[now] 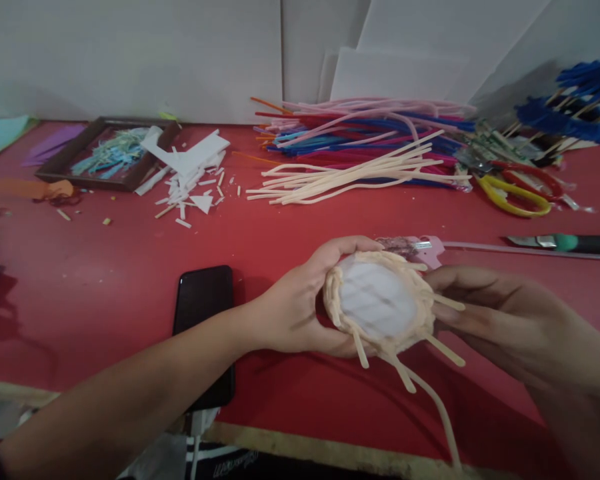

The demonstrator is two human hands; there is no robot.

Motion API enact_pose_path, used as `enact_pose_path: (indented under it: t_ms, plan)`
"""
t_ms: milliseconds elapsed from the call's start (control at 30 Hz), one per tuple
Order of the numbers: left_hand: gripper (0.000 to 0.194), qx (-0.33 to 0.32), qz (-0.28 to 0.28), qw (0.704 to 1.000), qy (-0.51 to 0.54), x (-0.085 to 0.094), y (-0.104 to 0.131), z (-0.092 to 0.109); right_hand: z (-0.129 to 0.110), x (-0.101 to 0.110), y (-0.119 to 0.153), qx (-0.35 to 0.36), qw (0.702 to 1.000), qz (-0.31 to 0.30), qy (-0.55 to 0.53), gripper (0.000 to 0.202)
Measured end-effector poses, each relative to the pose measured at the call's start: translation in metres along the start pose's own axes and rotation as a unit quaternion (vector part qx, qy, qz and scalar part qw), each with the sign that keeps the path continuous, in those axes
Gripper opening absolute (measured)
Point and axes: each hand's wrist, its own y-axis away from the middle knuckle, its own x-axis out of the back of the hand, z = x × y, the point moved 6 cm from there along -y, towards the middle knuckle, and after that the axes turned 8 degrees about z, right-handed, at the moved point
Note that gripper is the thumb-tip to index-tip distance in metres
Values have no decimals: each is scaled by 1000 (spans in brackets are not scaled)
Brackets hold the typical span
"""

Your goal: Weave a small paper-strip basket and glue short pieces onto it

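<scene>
A small round woven piece with a white bottom and cream pipe-cleaner rim is held above the red table. Several flat sticks stick out from its rim, and a long cream strand hangs from its lower edge. My left hand wraps around its left side, thumb and fingers closed on the rim. On the right, my right hand is closed at the rim, its fingertips partly hidden behind the sticks and slightly blurred.
A black phone lies near my left forearm. Cream pipe cleaners, a coloured pile, yellow-handled scissors and a cutter lie beyond. White scraps and a brown frame are at the back left; a pink glue gun is behind the woven piece.
</scene>
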Motion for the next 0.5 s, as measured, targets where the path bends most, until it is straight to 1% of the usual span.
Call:
enact_pose_path:
  t_ms: [200,333,433,500]
  plan:
    - [86,-1,-1,1000,10,-2,1,-3,-5,-2,1,19,1000,-5,-4,21]
    - [83,5,3,1000,20,-1,1,-2,-4,0,1,24,1000,18,3,23]
    - [82,-6,12,999,-48,3,-1,-1,-4,-2,1,24,999,35,-7,28]
    - [83,-21,37,995,-94,7,-3,-1,-5,-3,1,22,998,59,-21,29]
